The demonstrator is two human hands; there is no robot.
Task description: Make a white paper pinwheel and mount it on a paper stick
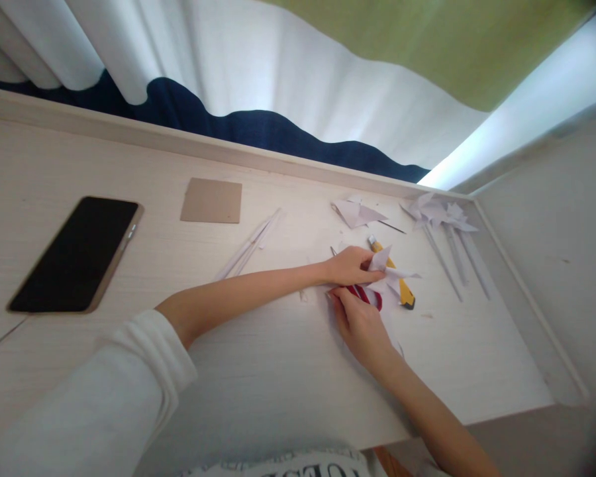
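Observation:
My left hand (350, 265) reaches across from the left, its thumb and fingers closed on a white paper pinwheel (390, 281) with pointed blades. Just below it, my right hand (362, 328) is in a pinch near the tabletop; whatever is between its fingertips is too small to name. Red-handled scissors (377, 300) lie partly hidden between and under the hands. Behind the pinwheel rests a yellow utility knife (406, 291), its middle covered by the paper.
More paper pinwheels (434, 211) on white sticks lie at the right. A folded paper piece (357, 213) is at the back. Rolled paper sticks (251, 245), a cardboard square (212, 201) and a phone (77, 255) lie to the left. A raised ledge (278, 161) borders the table (258, 371).

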